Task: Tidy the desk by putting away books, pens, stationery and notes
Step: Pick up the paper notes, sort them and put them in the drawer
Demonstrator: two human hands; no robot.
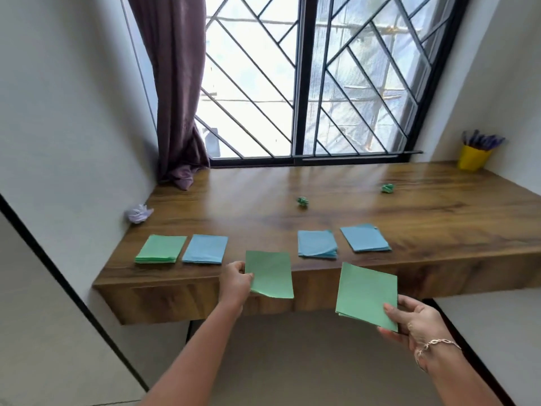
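Notes in a green pile (160,249) are laid at the left of the desk (263,183); a blue pile (205,249) is set just beside it; next, a small green bunch (270,273) is pinched at its left edge by the left hand (235,281), over the front edge of the wood; then a middle blue pile (317,243) with curled corners and a right blue pile (364,238) are seen; last, a thin green stack (366,294) is held at its near corner by the right hand (415,320), thumb on top, out in front of the desk. The step in hand is judged to be putting green with green; it is done best if the two held lots are brought together, the edges are made even, and all is laid square on the green pile, so nothing slides off. Further back, a pale paper ball (138,213) is seen by the left wall; a green paper ball (302,201) and a second green ball (388,188) are seen on the wood. A purple curtain (175,83) is hung at the left; a barred window (307,83) is set behind; a yellow pot (472,158) is stood far right.
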